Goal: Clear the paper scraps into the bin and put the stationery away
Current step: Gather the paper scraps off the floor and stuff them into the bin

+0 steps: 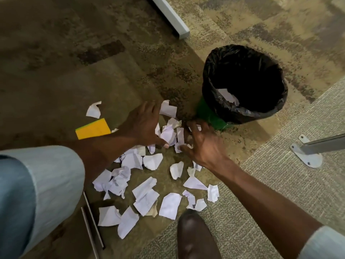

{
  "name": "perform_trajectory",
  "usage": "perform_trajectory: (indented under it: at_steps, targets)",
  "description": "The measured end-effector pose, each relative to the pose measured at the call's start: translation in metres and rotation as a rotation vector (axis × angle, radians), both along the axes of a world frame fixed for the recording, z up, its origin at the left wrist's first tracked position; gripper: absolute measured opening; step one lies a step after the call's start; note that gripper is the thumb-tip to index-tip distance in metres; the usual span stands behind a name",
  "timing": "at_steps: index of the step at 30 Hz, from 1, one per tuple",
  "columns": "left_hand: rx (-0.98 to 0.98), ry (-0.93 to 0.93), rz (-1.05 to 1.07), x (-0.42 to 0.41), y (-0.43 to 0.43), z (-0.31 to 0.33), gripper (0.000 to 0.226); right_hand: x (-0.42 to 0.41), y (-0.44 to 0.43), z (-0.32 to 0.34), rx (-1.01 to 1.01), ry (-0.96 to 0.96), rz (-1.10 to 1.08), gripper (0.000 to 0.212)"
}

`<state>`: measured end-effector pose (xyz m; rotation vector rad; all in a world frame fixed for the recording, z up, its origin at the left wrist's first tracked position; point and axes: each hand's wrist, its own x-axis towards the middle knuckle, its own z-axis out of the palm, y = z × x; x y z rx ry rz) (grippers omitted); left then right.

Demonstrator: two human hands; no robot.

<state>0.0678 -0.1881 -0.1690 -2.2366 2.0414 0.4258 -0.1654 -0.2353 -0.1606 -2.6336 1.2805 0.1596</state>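
Note:
Several torn white paper scraps (147,195) lie scattered on the carpet in front of me. A green bin (211,116) lined with a black bag (212,85) stands to the right, with one scrap (226,96) inside. My left hand (143,124) and my right hand (203,143) reach down with fingers spread on either side of a small heap of scraps (170,133) beside the bin's base. Neither hand grips anything. A yellow sticky-note pad (93,128) lies on the floor to the left of my left hand.
A brown shoe (194,238) stands at the bottom edge. Two thin metal rods (92,221) lie at lower left. A grey furniture foot with a mounting plate (308,156) sits at right, and a white panel edge (171,17) at the top.

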Motion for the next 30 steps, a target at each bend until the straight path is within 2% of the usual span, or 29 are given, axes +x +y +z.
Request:
perform_trajectory:
  at_steps: [3, 5, 10, 12, 16, 19, 23, 28, 30]
  targets:
    - [0.02, 0.029, -0.031, -0.007, -0.004, -0.005, 0.153, -0.006, -0.001, -0.019, 0.027, 0.137, 0.0, 0.103]
    - [0.047, 0.054, -0.05, -0.012, -0.007, -0.008, 0.155, -0.007, 0.001, -0.025, 0.037, 0.184, 0.002, 0.11]
    - [0.077, 0.058, -0.097, -0.026, -0.016, -0.015, 0.15, -0.001, 0.002, -0.035, 0.046, 0.136, 0.008, 0.101]
    - [0.067, 0.036, -0.122, -0.034, -0.019, -0.017, 0.139, 0.0, 0.004, -0.037, 0.047, 0.122, 0.051, 0.091]
    - [-0.012, 0.082, -0.165, -0.044, -0.012, -0.016, 0.089, -0.003, 0.012, -0.038, 0.046, 0.006, 0.092, 0.06]
    - [-0.061, 0.128, -0.202, -0.044, -0.003, -0.016, 0.072, -0.004, 0.021, -0.039, 0.085, -0.115, 0.083, 0.045]
    - [-0.102, 0.301, -0.134, -0.046, 0.007, -0.016, 0.047, -0.004, 0.025, -0.045, 0.084, -0.22, 0.073, 0.041]
    - [-0.152, 0.32, 0.02, -0.049, 0.018, -0.014, 0.026, -0.004, 0.019, -0.05, 0.116, -0.302, -0.013, 0.028]
    - [-0.173, 0.343, 0.076, -0.046, 0.022, -0.017, 0.019, -0.008, 0.017, -0.048, 0.13, -0.346, -0.035, 0.03]
